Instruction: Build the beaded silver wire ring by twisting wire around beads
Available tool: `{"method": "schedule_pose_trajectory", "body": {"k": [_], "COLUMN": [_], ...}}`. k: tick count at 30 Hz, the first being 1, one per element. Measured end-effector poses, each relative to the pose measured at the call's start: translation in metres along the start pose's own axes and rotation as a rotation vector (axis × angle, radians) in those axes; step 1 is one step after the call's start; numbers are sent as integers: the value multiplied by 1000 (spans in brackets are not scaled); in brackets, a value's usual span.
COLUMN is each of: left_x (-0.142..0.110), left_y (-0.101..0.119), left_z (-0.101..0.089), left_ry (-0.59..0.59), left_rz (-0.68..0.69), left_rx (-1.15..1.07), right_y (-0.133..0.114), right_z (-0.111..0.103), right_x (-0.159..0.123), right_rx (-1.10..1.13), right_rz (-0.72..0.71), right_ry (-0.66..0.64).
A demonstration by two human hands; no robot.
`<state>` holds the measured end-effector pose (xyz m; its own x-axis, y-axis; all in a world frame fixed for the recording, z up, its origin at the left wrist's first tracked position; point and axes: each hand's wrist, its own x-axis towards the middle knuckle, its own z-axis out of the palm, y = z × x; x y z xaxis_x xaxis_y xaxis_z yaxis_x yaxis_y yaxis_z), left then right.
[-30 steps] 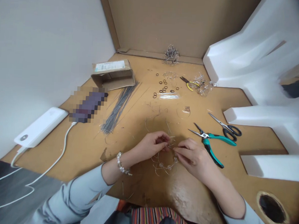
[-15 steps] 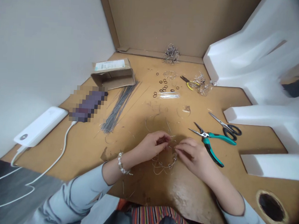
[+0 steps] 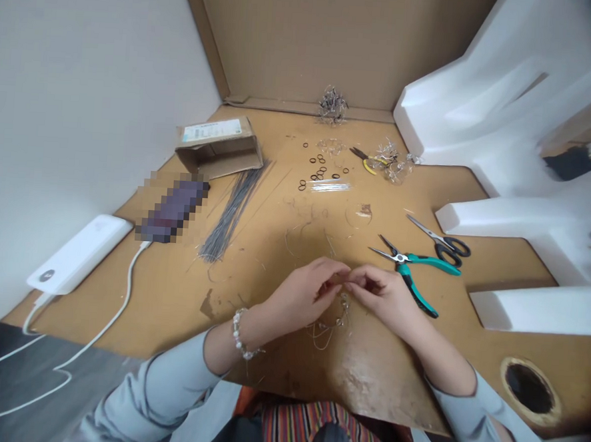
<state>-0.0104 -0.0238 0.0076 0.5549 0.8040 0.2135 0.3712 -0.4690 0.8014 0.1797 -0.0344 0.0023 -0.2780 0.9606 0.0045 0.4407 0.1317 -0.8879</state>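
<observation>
beaded wire loop point(image 3: 343, 309) pinched between left hand point(image 3: 298, 293) and right hand point(image 3: 384, 294), hanging below

Clear beads point(image 3: 343, 310) sit on silver wire point(image 3: 326, 336); pliers point(image 3: 432, 263) have teal handles.

Craft workbench point(image 3: 160, 306) (pliers point(image 3: 430, 261), wire point(image 3: 230, 217))

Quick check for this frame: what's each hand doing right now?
Left hand: closed, pinching the beaded wire loop.
Right hand: closed, pinching the same loop beside the left hand.
</observation>
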Motion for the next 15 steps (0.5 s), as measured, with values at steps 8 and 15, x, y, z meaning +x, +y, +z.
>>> {"method": "schedule_pose_trajectory", "body": {"k": [8,15], "left_x": [2,2], "left_y": [-5,-6], "left_z": [1,3], "left_ry": [-66,-22], "left_rz": [-106,-91], "left_rx": [-88,82], "right_y": [1,1], "right_z": [3,4], "right_x": [-2,-4], "right_rx": [152,123], "right_rz": [27,45], "right_ry": [-14,-8]}}
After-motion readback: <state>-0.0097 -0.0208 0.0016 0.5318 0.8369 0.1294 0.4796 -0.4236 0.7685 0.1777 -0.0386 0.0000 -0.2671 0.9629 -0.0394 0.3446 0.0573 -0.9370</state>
